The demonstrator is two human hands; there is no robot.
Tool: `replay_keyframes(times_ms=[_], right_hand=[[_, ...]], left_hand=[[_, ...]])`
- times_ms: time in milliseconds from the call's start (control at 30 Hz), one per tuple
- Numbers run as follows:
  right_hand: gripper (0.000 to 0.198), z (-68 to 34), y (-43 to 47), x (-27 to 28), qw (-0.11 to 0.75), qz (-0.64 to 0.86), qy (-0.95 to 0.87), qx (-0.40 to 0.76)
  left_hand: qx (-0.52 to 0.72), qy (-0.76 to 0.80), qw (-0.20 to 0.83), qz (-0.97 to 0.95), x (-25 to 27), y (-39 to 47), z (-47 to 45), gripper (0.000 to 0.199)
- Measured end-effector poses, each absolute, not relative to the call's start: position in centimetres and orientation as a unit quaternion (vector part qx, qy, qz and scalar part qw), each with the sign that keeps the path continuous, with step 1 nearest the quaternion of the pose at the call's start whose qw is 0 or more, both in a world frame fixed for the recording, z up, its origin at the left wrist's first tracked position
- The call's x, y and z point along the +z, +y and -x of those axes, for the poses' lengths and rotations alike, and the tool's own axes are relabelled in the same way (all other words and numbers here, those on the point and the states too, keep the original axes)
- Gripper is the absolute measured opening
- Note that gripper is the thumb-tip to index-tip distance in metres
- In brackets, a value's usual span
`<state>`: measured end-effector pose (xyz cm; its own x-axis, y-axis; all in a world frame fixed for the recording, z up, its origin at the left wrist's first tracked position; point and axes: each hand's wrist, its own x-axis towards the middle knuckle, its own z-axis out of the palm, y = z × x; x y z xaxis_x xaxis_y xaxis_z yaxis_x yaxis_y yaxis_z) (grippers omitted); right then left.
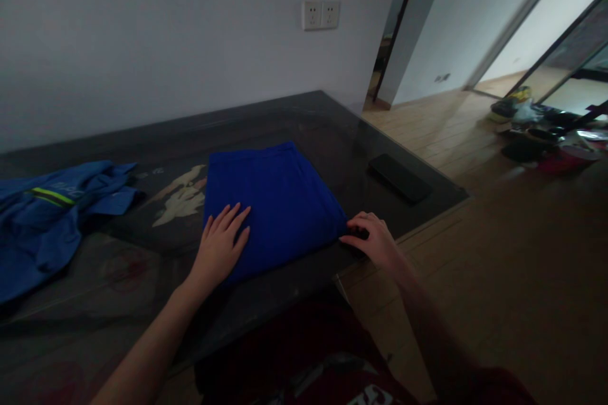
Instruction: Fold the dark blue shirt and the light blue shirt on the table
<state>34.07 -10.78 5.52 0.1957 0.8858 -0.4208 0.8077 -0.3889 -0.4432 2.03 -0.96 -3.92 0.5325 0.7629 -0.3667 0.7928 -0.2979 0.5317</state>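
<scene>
A folded bright-blue cloth (275, 202) lies flat on the dark tabletop (270, 114) in front of me; I cannot tell what kind of garment or fabric piece it is. My left hand (223, 240) rests flat on its near left part, fingers stretched out and slightly spread. At the cloth's near right corner is my right hand (373, 237), thumb and fingers curled round the corner in a loose pinch. Behind the fingers, part of that corner is hidden.
A crumpled blue garment (61, 209) with a yellow-green stripe lies at the left. To the right sits a flat black object (399, 177), near the table's right edge. A wall with sockets (321, 15) stands behind; assorted items (546, 133) lie on the floor far right.
</scene>
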Motion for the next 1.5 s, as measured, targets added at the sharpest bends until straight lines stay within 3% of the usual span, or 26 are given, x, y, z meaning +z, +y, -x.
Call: replay_keyframes(times_ms=[133, 367, 833, 1100, 1200, 1367, 1500], right_hand=[[0.022, -34.2, -10.5, 5.5, 0.066, 0.764, -0.544, 0.341], [0.031, -35.6, -9.5, 5.8, 0.153, 0.731, -0.523, 0.411], [0.016, -37.0, -9.4, 5.9, 0.129, 0.705, -0.555, 0.423], [0.040, -35.7, -8.9, 5.1, 0.104, 0.747, -0.549, 0.359], [0.041, -35.4, -8.9, 5.1, 0.092, 0.735, -0.573, 0.350], [0.043, -35.1, -8.9, 5.2, 0.168, 0.709, -0.554, 0.403], [0.036, -35.3, -8.9, 5.0, 0.167, 0.709, -0.541, 0.421]], left_hand=[[-0.045, 0.481, 0.334, -0.809, -4.0, -1.2, -2.4, 0.048], [-0.057, 0.480, 0.343, -0.805, -4.2, -1.3, -2.0, 0.049], [-0.042, 0.492, 0.330, -0.805, -4.0, -1.4, -2.2, 0.047], [-0.045, 0.486, 0.327, -0.809, -4.1, -1.4, -2.2, 0.047], [-0.041, 0.487, 0.322, -0.811, -4.1, -1.4, -2.2, 0.047], [-0.037, 0.487, 0.321, -0.811, -4.1, -1.4, -2.3, 0.047], [-0.042, 0.486, 0.324, -0.810, -4.1, -1.5, -2.3, 0.047]])
